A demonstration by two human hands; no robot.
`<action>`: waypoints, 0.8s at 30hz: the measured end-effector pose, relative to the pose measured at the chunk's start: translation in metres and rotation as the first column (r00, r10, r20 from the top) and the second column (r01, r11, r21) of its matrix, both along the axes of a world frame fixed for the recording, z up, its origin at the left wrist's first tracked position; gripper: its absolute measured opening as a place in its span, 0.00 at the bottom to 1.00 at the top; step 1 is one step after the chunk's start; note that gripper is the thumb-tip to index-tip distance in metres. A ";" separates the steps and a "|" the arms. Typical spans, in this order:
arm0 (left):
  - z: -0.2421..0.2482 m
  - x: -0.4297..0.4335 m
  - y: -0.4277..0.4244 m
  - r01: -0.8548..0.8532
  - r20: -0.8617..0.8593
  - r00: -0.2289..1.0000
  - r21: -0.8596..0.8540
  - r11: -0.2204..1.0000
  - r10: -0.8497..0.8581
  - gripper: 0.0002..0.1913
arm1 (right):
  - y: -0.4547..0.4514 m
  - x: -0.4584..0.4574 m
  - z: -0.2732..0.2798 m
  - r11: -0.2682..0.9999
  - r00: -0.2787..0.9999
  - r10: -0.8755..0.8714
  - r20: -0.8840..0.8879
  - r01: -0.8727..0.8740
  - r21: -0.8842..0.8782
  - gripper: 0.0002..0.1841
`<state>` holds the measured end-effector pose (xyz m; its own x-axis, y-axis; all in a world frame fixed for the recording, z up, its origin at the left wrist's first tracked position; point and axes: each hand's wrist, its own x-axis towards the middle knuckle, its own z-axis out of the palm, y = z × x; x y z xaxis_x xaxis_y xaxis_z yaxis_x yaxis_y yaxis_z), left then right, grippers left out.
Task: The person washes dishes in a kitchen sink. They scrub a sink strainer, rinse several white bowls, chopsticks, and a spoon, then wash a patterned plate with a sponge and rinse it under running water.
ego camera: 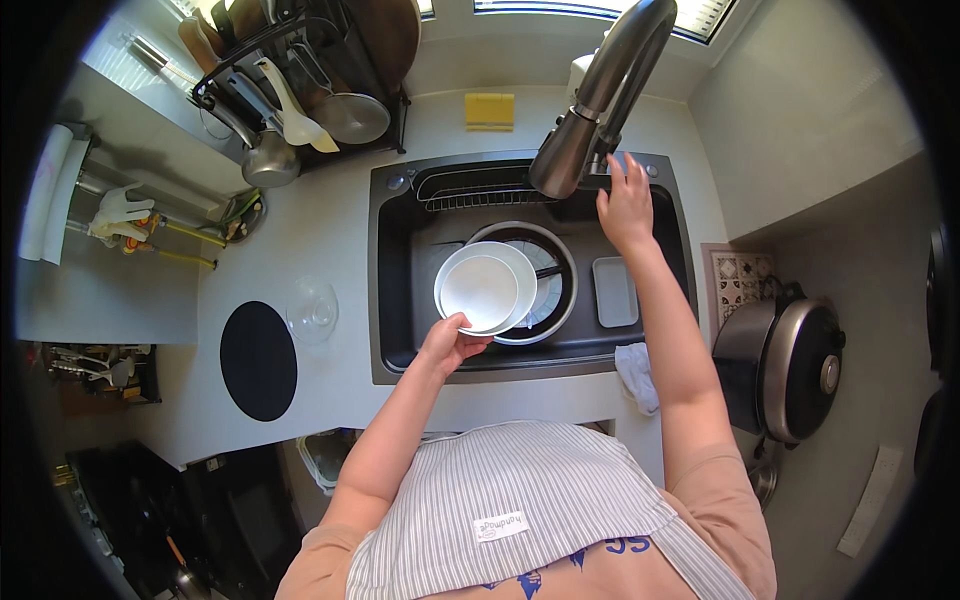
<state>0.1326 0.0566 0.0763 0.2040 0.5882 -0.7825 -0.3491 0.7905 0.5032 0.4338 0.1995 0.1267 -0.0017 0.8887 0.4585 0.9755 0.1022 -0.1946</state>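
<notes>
My left hand (451,346) grips the near rim of a white bowl (480,289) over the dark sink (409,307). Whether the inner circle is the bowl's bottom or a second nested bowl, I cannot tell. Under the bowl, a round pan (571,292) with a dark inside sits in the sink, partly hidden; a dark handle and a pale disc show in it. My right hand (628,208) is raised beside the base of the pull-down faucet (574,142), fingers spread and holding nothing. Its fingertips overlap the faucet base, and contact is unclear.
A pale rectangular dish (616,292) lies right in the sink, a wire rack (484,196) at its back. Left on the counter are a clear glass lid or bowl (312,309) and a black round mat (259,361). A white cloth (637,379) and an electric cooker (787,367) stand right.
</notes>
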 end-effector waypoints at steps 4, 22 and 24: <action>-0.009 0.011 0.002 -0.040 0.016 0.999 -0.049 0.998 0.041 0.14 | 0.045 0.005 -0.006 0.849 0.988 -0.085 0.130 0.140 -0.509 0.17; -0.064 0.060 0.035 0.081 -0.149 0.987 0.090 0.993 -0.067 0.27 | -0.041 -0.067 -0.088 0.688 0.958 0.100 -0.267 -0.260 -0.677 0.10; -0.078 0.059 0.028 0.142 -0.156 0.980 0.112 0.983 -0.124 0.28 | -0.049 -0.062 -0.092 0.678 0.959 0.124 -0.256 -0.270 -0.684 0.11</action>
